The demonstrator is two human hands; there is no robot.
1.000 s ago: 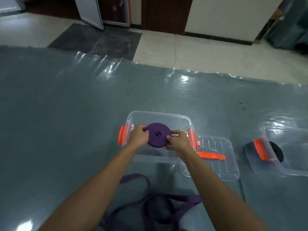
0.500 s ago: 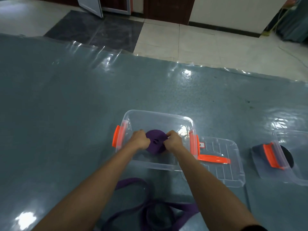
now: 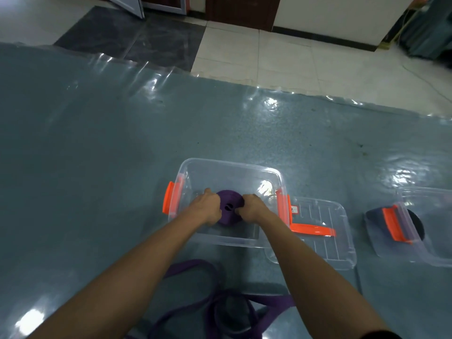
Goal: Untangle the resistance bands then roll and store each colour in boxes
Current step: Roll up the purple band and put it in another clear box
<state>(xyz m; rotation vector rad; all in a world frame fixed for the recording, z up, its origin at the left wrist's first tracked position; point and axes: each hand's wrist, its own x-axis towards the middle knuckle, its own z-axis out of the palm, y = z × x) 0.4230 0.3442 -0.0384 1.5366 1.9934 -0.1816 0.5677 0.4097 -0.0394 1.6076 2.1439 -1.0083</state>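
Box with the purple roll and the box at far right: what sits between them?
Head view: a clear lid with an orange handle lies flat on the mat, beside the first box. A strip of mat separates it from the far-right box.

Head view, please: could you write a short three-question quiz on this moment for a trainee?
1. True or false: the left hand and the right hand both hold the purple roll inside the clear box.
2. The loose lid lies: A) on top of the box; B) beside the box's right end; C) beside its left end.
3. Fill in: the unrolled purple band lies ____ the person than the box does.
Key: 1 true; 2 B; 3 nearer.
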